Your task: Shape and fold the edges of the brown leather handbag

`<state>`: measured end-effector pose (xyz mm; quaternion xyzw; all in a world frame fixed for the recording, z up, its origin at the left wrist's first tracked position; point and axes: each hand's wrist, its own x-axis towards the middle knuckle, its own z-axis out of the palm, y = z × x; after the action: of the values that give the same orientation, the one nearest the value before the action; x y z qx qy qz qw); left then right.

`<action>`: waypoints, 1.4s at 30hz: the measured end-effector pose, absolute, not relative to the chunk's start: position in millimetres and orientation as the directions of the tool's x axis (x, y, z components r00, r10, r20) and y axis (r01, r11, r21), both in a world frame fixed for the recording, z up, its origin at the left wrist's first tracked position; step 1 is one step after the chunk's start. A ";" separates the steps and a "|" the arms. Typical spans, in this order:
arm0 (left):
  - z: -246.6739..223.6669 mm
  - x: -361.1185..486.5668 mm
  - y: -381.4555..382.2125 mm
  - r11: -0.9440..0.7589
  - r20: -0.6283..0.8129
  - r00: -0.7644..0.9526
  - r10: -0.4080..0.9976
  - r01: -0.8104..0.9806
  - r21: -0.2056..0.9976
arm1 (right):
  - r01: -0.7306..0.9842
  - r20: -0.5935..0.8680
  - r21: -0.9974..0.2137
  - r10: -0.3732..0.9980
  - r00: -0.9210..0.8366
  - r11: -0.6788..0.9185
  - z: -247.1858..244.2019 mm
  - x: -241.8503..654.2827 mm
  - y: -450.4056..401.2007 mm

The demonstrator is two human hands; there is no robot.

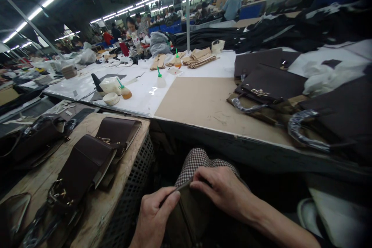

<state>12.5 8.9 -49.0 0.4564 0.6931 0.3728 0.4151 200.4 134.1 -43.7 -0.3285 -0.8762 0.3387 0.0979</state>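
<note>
A dark brown handbag (200,217) lies across the lap, mostly in shadow, so its full shape is hard to make out. My left hand (158,211) pinches its upper edge between thumb and fingers. A little further right, my right hand (216,188) grips the same edge, its fingertips curled round it. Between the two hands a short stretch of the edge runs taut and slants up to the right. Checked cloth (196,162) covers the knees just behind the hands.
Finished-looking brown bags (84,162) lie on a wooden board (122,170) at left. On the white table (139,102) stand glue bottles (125,92), a small bowl (111,99) and a beige sheet (200,100). More bags (273,81) are stacked at right. People sit further back.
</note>
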 end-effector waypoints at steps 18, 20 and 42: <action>-52.1 19.1 15.3 0.184 -0.110 -0.186 0.976 0.451 0.873 | 0.602 -0.100 -0.684 0.764 -0.637 0.413 -37.4 196.5 131.4; -46.7 19.0 21.3 0.222 -0.160 -0.172 0.972 0.444 0.868 | 0.624 -0.098 -0.668 0.783 -0.614 0.406 -37.6 195.5 130.6; -65.4 -0.5 44.1 -0.279 0.190 0.205 0.960 0.721 0.635 | 0.666 0.079 -0.537 0.817 -0.571 0.517 -34.1 244.8 136.9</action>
<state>-0.5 44.1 -65.4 0.7471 0.5624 0.2853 0.2100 244.8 136.9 -34.1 -0.4334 -0.8556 0.2312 0.1632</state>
